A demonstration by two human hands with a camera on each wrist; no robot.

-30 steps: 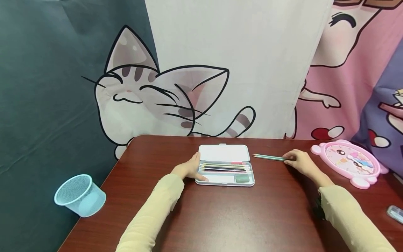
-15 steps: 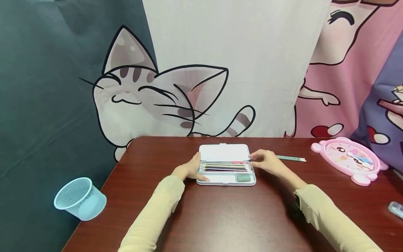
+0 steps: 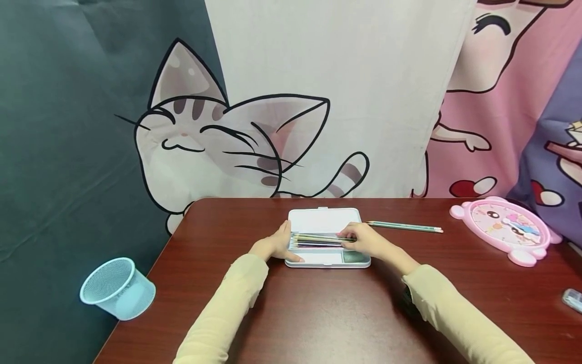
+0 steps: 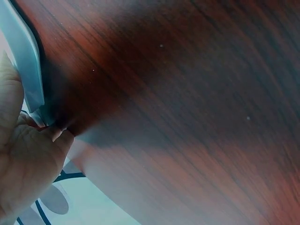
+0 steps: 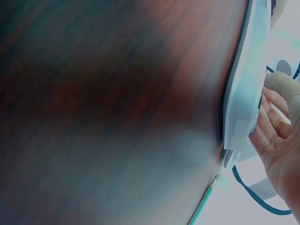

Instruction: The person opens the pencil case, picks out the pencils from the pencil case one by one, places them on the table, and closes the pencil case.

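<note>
An open white pencil case (image 3: 313,265) lies on the table, its lid (image 3: 320,220) folded back. My left hand (image 3: 273,245) holds its left end, thumb over the front rim; the left wrist view shows that thumb (image 4: 10,101) against the case wall. Several pencils (image 3: 313,239) lie in the long compartment. Over their right ends, my right hand (image 3: 368,240) pinches some of them between thumb and fingers. A grey-green eraser (image 3: 356,257) sits in the small front compartment. Right of the case lie green pencils (image 3: 404,226), tips toward the case.
A pink animal-shaped clock (image 3: 506,230) lies at the table's right. A blue mesh basket (image 3: 120,290) is at the left edge. A small clear-cased object (image 3: 573,299) sits at the far right. A curtain with a printed cat (image 3: 204,146) hangs behind the table.
My right hand has released the green pencils beside the case, moved left past the case's right end, and now pinches pencils inside it. The left hand stays on the case.
</note>
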